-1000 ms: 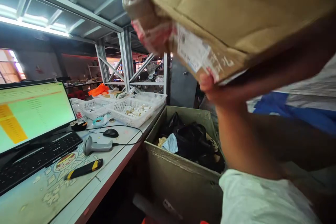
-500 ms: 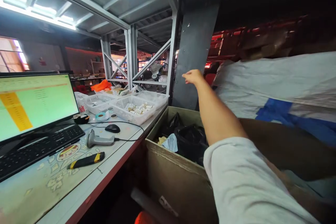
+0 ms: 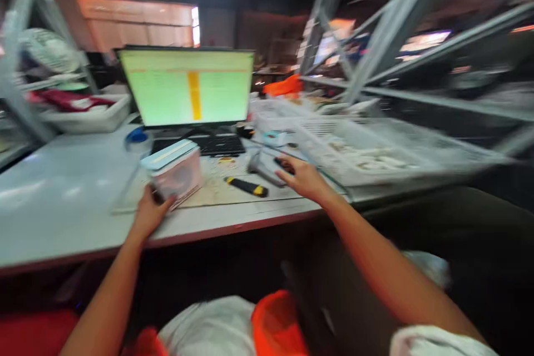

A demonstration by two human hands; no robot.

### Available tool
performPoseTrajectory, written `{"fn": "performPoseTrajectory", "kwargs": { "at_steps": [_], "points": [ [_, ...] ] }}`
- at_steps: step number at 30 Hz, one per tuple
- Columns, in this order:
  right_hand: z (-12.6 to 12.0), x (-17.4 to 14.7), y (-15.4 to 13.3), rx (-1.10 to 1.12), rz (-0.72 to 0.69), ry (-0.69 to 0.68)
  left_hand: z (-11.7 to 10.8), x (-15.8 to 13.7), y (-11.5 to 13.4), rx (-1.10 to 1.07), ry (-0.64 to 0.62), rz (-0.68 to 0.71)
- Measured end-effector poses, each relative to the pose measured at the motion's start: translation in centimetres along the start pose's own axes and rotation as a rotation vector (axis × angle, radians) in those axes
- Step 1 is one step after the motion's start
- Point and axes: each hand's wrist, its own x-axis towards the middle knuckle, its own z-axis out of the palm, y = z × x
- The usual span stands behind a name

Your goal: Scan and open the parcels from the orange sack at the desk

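At the front of the desk, my left hand point(image 3: 151, 212) is closed around the lower near corner of a small pale pink box point(image 3: 179, 178) with a light blue top. My right hand point(image 3: 301, 179) lies over a black computer mouse point(image 3: 285, 166), thumb and fingers on either side of it; blur hides the exact contact. Just left of the mouse lies a grey handheld barcode scanner point(image 3: 267, 168). Between my hands is a black and yellow utility knife point(image 3: 246, 186), flat on the desk mat.
Behind the hands stand a black keyboard point(image 3: 219, 145) and a lit monitor point(image 3: 162, 89). White plastic baskets point(image 3: 329, 169) holding small pale pieces fill the right side. A blue tape roll point(image 3: 137, 138) and a white bin point(image 3: 95, 118) are at the left. Metal rack posts point(image 3: 384, 39) rise behind.
The view has swung left to face the desk. My right hand has come down from beside the pillar to the mouse. My left hand and the box have come into view.
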Motion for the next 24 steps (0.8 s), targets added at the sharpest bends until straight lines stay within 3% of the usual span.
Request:
{"fn": "performPoseTrajectory", "kwargs": {
  "at_steps": [2, 4, 7, 9, 13, 16, 20, 22, 24],
  "points": [
    [4.7, 0.6, 0.1, -0.057, 0.020, -0.040, -0.2, -1.2, -3.1, -0.132, 0.099, -0.121],
    [7.9, 1.0, -0.3, -0.140, 0.046, -0.058, 0.2, -1.1, -4.7, -0.269, 0.168, -0.119],
    [9.7, 1.4, -1.3, -0.270, 0.115, 0.024, 1.1, -0.3, -5.4, -0.369, 0.197, -0.054],
    [9.8, 2.0, -1.7, -0.351, 0.203, 0.021, 1.4, 0.0, -5.5, -0.398, 0.195, -0.027],
    [9.7, 4.2, -1.7, -0.426, 0.350, -0.187, 1.6, -0.3, -6.0, -0.406, 0.200, -0.002],
    [9.5, 5.7, -1.6, -0.451, 0.388, -0.263, 1.6, -0.6, -6.4, -0.406, 0.213, 0.051],
    [7.4, 7.1, -1.5, -0.387, 0.366, -0.322, 1.6, -1.1, -6.3, -0.148, 0.336, 0.398],
    [5.1, 7.6, -1.8, -0.208, 0.309, -0.356, 1.8, -1.3, -6.1, 0.039, 0.359, 0.571],
    [2.2, 7.9, -2.6, 0.018, 0.224, -0.422, 2.0, -1.4, -6.0, 0.130, 0.360, 0.649]
  ]
}}
